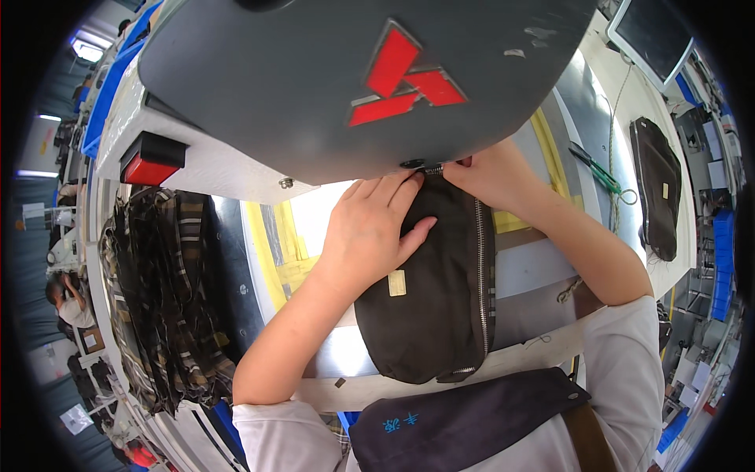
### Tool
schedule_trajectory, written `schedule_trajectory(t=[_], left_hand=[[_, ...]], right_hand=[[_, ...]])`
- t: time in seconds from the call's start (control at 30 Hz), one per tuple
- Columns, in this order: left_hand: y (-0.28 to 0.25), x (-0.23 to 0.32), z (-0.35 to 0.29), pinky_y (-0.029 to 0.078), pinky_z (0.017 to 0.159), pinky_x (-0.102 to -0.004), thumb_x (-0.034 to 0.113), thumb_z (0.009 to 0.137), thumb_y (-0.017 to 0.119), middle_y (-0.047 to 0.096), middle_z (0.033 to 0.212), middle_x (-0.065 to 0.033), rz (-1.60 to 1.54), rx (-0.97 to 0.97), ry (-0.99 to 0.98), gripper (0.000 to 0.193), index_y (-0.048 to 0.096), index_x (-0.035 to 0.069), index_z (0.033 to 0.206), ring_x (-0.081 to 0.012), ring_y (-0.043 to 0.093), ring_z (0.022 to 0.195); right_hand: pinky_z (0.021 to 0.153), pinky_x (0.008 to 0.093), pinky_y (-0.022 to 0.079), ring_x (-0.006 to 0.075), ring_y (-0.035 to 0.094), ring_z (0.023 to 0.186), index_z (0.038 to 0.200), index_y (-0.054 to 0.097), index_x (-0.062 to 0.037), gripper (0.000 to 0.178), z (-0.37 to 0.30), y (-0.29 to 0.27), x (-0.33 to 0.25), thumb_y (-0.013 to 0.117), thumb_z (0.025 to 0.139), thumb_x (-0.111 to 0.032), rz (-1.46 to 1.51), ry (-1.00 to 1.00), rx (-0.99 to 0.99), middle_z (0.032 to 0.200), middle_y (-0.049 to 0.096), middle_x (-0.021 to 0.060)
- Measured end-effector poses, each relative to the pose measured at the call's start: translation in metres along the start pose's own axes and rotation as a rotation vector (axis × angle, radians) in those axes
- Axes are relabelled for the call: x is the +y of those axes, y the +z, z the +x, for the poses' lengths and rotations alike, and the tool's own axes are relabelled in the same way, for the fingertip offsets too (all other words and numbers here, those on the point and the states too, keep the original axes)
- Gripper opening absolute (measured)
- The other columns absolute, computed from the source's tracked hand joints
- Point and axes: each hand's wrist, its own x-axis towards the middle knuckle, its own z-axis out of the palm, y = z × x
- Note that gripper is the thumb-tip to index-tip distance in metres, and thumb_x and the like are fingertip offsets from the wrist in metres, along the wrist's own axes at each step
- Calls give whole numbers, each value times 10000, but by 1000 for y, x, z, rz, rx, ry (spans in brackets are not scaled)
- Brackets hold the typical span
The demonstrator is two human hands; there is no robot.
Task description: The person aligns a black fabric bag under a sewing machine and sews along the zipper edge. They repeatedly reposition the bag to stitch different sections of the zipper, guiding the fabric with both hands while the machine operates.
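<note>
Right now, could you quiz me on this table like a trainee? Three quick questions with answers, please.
1. Multiple choice: what colour are the handles of the scissors?
A) red
B) green
C) white
2. True or false: the long zipper runs down the left side of the dark pouch that is under the hands.
3. Short answer: where is the right grip?

Key:
1. B, green.
2. False: the long zipper runs down the right side of the dark pouch.
3. At the pouch's upper end, close to the grey machine.
</note>
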Motion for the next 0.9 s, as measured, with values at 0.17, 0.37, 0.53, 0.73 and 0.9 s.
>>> schedule_trajectory(t=[0.17,0.37,0.53,0.73,0.9], left_hand=[[-1,-2,-1,497,906,-379,192,721,768,614,1202,-110,-12,-10,0,436,619,1,1084,-296,608,1068],[1,-3,0,494,910,-387,198,723,769,615,1205,-105,-21,0,4,443,618,8,1094,-301,605,1071],[2,-5,-3,470,928,-411,204,730,768,612,1208,-97,-30,24,7,448,615,16,1106,-299,597,1078],[1,-8,-2,453,932,-413,215,731,763,609,1204,-95,-51,4,24,451,615,27,1113,-299,589,1085],[-2,-9,0,450,937,-407,240,743,750,609,1216,-78,-37,-37,13,447,618,38,1119,-291,589,1092]], right_hand=[[592,328,448,175,550,611,902,632,-42,142,1,1,0,622,765,-75,20,7,-32,672,554,37],[621,345,491,205,596,731,882,645,-67,122,-6,5,6,633,765,-38,-219,-360,113,825,588,34],[671,357,534,213,603,900,869,644,-79,149,-11,8,11,661,724,-47,-607,-706,173,940,593,19],[789,371,518,248,612,949,864,642,-61,153,-3,4,9,656,714,-32,-516,-793,184,977,625,42],[814,383,506,249,620,938,883,665,-49,141,8,-2,15,652,743,-34,-409,-672,-25,931,659,58]])
